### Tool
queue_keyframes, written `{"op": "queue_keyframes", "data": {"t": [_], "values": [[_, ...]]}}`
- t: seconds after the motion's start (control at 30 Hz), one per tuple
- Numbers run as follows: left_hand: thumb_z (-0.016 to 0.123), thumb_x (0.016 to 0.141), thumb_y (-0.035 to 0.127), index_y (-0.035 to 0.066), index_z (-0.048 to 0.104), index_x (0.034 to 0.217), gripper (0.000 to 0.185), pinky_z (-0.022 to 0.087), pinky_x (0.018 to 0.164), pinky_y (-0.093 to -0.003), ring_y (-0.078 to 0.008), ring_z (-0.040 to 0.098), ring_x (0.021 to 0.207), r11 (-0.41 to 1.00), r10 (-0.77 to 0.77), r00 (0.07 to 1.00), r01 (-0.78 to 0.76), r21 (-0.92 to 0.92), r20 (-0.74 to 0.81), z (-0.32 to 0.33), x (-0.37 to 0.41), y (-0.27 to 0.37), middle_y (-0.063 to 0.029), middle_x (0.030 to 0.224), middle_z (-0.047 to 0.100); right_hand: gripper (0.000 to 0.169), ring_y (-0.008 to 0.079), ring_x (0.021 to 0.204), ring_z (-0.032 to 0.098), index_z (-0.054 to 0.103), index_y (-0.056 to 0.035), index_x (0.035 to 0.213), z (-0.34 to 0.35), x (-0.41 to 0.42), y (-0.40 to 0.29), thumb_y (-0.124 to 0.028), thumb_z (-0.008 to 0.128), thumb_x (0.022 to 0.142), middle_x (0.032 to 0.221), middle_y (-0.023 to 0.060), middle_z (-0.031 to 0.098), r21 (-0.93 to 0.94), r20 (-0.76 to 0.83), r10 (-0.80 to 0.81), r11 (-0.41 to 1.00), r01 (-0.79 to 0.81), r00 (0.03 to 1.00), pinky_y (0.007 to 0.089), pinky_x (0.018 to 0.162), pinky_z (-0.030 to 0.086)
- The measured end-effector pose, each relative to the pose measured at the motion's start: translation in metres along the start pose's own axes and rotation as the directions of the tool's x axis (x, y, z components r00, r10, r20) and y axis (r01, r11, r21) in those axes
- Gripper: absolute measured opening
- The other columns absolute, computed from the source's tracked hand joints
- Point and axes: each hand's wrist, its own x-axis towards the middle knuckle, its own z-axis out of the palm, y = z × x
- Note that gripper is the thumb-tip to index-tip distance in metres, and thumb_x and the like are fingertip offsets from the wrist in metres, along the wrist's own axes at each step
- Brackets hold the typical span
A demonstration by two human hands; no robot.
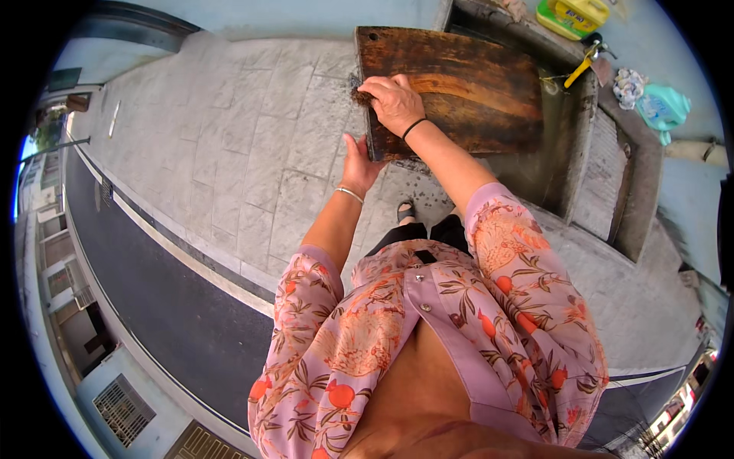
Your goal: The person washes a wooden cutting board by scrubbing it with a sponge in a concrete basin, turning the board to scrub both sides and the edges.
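A thick, dark-stained wooden board (476, 63) with a hole in one corner extends over a concrete wash basin (550, 183). Its surface looks wet. My right hand (397, 106) presses a brown, fibrous scrubbing pad (361, 96) against the board's left edge. At the lower left corner, my left hand (361, 163) supports the board, thumb up along the edge and the other fingers partly hidden by the wood. The board's far right end reaches over the basin, where water is visible.
A ribbed concrete washboard (599, 172) adjoins the basin. Along its ledge are a yellow-green jug (573, 16), a tap (599, 50), a yellow-handled tool (579, 70), a crumpled cloth (629, 87) and a teal bottle (662, 107). Paving (229, 143) runs left towards a road (172, 281).
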Motion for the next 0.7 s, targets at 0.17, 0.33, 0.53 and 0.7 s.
{"op": "queue_keyframes", "data": {"t": [0.17, 0.33, 0.53, 0.7], "values": [[0.013, 0.090, 0.073, 0.005, 0.032, 0.144, 0.089, 0.027, 0.111, -0.0560, -0.0331, 0.037, 0.135, 0.999, -0.020, 0.999, 0.018, -0.035, -0.039, -0.008, -0.004, 0.001, -0.0141, 0.143, 0.042, 0.045, 0.0252, 0.102, 0.053, 0.066, -0.0222, 0.108, -0.003, -0.074, -0.023, 0.002, 0.069, 0.071, 0.118, -0.0061, 0.062, 0.094, 0.151, -0.085, 0.993, 0.072, 0.985, 0.0376, 0.083, 0.053], [0.014, 0.090, 0.074, 0.005, 0.036, 0.142, 0.089, 0.028, 0.111, -0.0542, -0.0326, 0.038, 0.134, 1.000, 0.003, 1.000, -0.003, -0.008, -0.008, -0.004, -0.002, -0.001, -0.0139, 0.142, 0.044, 0.044, 0.0250, 0.101, 0.054, 0.065, -0.0222, 0.109, -0.001, -0.029, -0.007, 0.002, 0.068, 0.072, 0.118, -0.0057, 0.062, 0.051, 0.066, -0.049, 0.998, 0.046, 0.997, 0.0369, 0.082, 0.053], [0.017, 0.091, 0.073, 0.002, 0.031, 0.143, 0.089, 0.028, 0.111, -0.0554, -0.0329, 0.040, 0.132, 0.999, -0.004, 0.998, 0.001, -0.044, -0.068, 0.005, -0.007, 0.000, -0.0153, 0.141, 0.044, 0.035, 0.0253, 0.102, 0.052, 0.067, -0.0215, 0.107, -0.006, -0.022, -0.006, -0.003, 0.067, 0.078, 0.119, -0.0076, 0.062, 0.052, 0.111, 0.024, 0.998, -0.030, 0.993, 0.0367, 0.088, 0.051], [0.015, 0.089, 0.074, 0.004, 0.038, 0.139, 0.089, 0.030, 0.109, -0.0561, -0.0319, 0.043, 0.130, 0.998, 0.006, 1.000, -0.008, -0.068, -0.025, -0.008, -0.003, -0.003, -0.0122, 0.139, 0.047, 0.046, 0.0261, 0.103, 0.054, 0.066, -0.0228, 0.110, 0.001, -0.067, -0.019, 0.002, 0.069, 0.072, 0.117, -0.0042, 0.063, 0.097, 0.137, -0.083, 0.993, 0.070, 0.987, 0.0369, 0.085, 0.052]]}}
